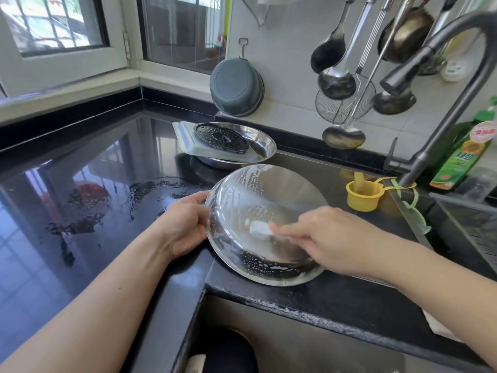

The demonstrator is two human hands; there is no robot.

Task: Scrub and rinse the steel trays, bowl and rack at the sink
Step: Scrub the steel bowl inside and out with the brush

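A round steel tray [258, 192], streaked with soap suds, tilts over the sink's front edge. My left hand [185, 224] grips its left rim. My right hand [320, 235] pinches a small white sponge [259, 228] and holds it against the tray's inner face. Behind, on the black counter, a stack sits: a perforated round rack [222, 137] in a round steel tray [265, 148], over a rectangular steel tray [185, 141], with a steel bowl's rim [215, 163] showing beneath.
The wet black counter [88, 189] spreads left. A dark faucet [441, 103] arches over the sink at right, beside a yellow cup [364, 196] and a green detergent bottle [462, 157]. Ladles and a skimmer [344, 103] hang on the wall, near a grey basin [236, 87].
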